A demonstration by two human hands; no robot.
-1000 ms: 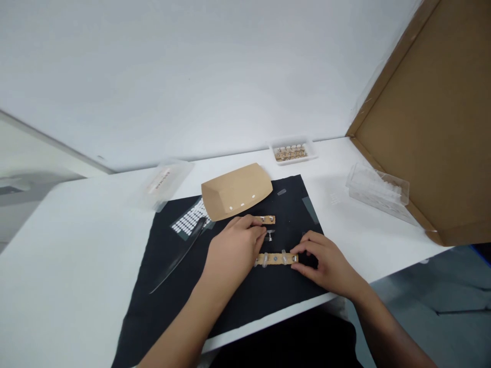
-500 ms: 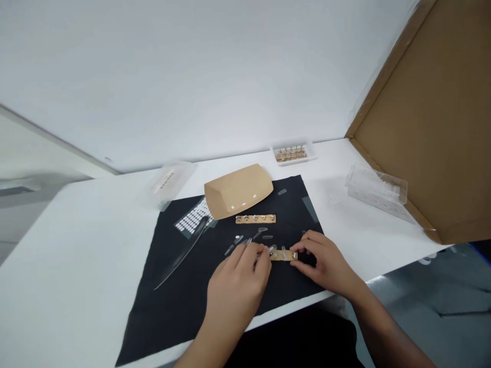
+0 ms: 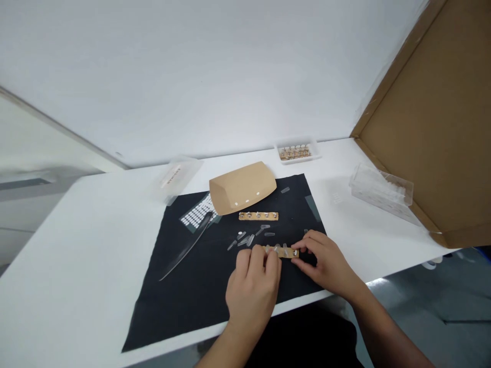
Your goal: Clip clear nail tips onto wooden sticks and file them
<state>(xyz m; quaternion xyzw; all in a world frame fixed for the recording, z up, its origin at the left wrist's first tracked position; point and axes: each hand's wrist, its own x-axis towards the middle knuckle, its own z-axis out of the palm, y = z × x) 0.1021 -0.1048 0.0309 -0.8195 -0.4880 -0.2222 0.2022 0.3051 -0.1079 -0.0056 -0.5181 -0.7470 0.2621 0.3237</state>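
A narrow tan strip (image 3: 290, 252) with small metal studs lies on the black mat (image 3: 192, 301) near its front edge. Clear false nail tips (image 3: 286, 249) stand on several of its studs. My right hand (image 3: 326, 260) pinches the strip's right end between thumb and fingers, beside a bare stud. My left hand (image 3: 253, 286) is closed over the strip's left part, its fingers curled down and hiding that end. Whether a nail tip is also between those fingers, I cannot tell. Loose clear nail tips (image 3: 250, 240) are scattered just beyond my left hand.
Behind lie a second studded strip (image 3: 258, 216), a brown paper tray (image 3: 245, 184), a sheet of white adhesive dots (image 3: 195, 213) and a long dark curved strip (image 3: 187, 250). Farther back are a tub of strips (image 3: 295, 153), a clear box (image 3: 381, 189) and a plastic bag (image 3: 178, 176). Cardboard (image 3: 429, 128) rises at right.
My left hand has shifted right along the strip, uncovering loose nail tips on the mat. My right hand stays on the strip's right end. The camera view has shifted slightly.
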